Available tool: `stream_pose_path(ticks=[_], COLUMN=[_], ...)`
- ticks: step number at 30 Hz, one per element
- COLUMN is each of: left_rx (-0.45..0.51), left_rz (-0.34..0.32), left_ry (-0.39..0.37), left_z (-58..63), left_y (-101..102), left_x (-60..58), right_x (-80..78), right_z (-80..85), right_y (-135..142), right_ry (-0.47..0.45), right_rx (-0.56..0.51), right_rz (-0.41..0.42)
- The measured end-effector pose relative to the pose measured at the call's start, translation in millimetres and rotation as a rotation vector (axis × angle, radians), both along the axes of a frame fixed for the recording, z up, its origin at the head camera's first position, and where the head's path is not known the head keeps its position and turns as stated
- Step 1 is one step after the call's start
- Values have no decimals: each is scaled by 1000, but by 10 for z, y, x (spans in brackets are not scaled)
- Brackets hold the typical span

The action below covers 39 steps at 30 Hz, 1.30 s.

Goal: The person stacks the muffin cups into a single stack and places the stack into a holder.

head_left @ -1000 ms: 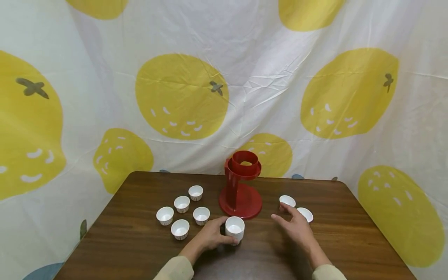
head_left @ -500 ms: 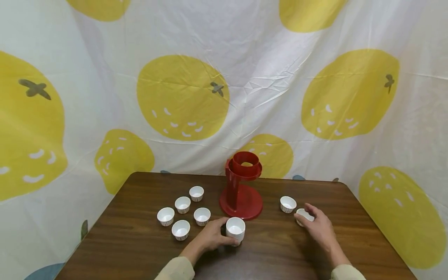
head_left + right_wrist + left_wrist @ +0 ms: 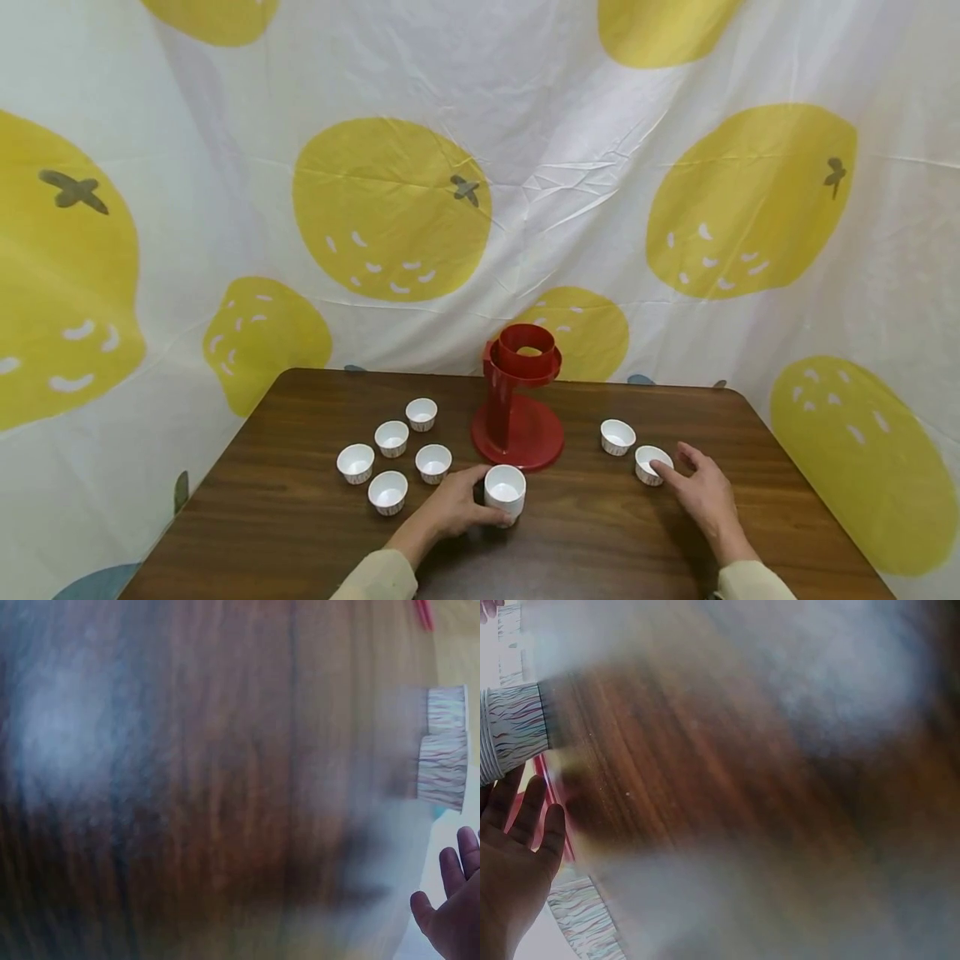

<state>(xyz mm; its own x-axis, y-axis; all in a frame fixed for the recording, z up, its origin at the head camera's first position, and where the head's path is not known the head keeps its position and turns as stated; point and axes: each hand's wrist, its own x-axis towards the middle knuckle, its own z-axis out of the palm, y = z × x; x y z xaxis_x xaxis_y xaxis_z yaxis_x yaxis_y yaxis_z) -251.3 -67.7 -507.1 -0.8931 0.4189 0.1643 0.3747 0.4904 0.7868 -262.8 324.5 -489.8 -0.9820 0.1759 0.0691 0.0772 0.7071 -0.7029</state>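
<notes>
Near the table's middle, my left hand [image 3: 459, 504] grips a stack of white paper baking cups [image 3: 505, 492], thumb on the near side and fingers on the far side. In the left wrist view the stack [image 3: 516, 727] shows several nested rims and a streaked wall. My right hand [image 3: 705, 496] hovers just right of a single baking cup [image 3: 649, 468], fingers spread and holding nothing. Its thumb overlaps that cup's rim in the head view, but the right wrist view shows the fingers [image 3: 453, 871] apart from the cups [image 3: 444, 769]. Another cup [image 3: 617, 438] stands behind and left of it.
A red stand [image 3: 517, 400] with a ring-shaped top stands behind the stack. Several single baking cups [image 3: 387, 492] are spread out on the left of the brown wooden table [image 3: 585, 542]. A lemon-print cloth [image 3: 555, 125] hangs behind the table.
My right hand has moved right, past the rear cup to the front right one, then a little further right away from it. The left hand keeps its grip on the stack.
</notes>
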Motion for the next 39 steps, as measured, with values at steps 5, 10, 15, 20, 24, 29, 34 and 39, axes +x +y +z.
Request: stream_pose_path(ticks=[5, 10, 15, 20, 24, 29, 34, 39], left_rx=[-11, -21, -27, -34, -31, -26, -25, -26], left_rz=[0, -1, 2, 10, 13, 12, 7, 5], left_ry=[1, -8, -16, -17, -16, -18, -5, 4], left_z=[5, 1, -6, -13, -12, -7, -8, -11], left_y=[-10, 2, 10, 6, -1, 5, 4, 4], left_x=[-7, -15, -23, -30, -28, -23, -18, -16], right_x=[-41, -73, -90, -123, -138, -121, -95, -72], right_z=[-66, -103, -126, -151, -173, -199, -188, -164], right_y=[25, 26, 13, -1, -18, -35, -57, -64], right_ry=[-24, -32, -36, -34, -22, -7, -4, -3], right_rx=[42, 78, 111, 172, 202, 219, 206, 186], right_rz=[22, 54, 58, 62, 66, 60, 55, 50])
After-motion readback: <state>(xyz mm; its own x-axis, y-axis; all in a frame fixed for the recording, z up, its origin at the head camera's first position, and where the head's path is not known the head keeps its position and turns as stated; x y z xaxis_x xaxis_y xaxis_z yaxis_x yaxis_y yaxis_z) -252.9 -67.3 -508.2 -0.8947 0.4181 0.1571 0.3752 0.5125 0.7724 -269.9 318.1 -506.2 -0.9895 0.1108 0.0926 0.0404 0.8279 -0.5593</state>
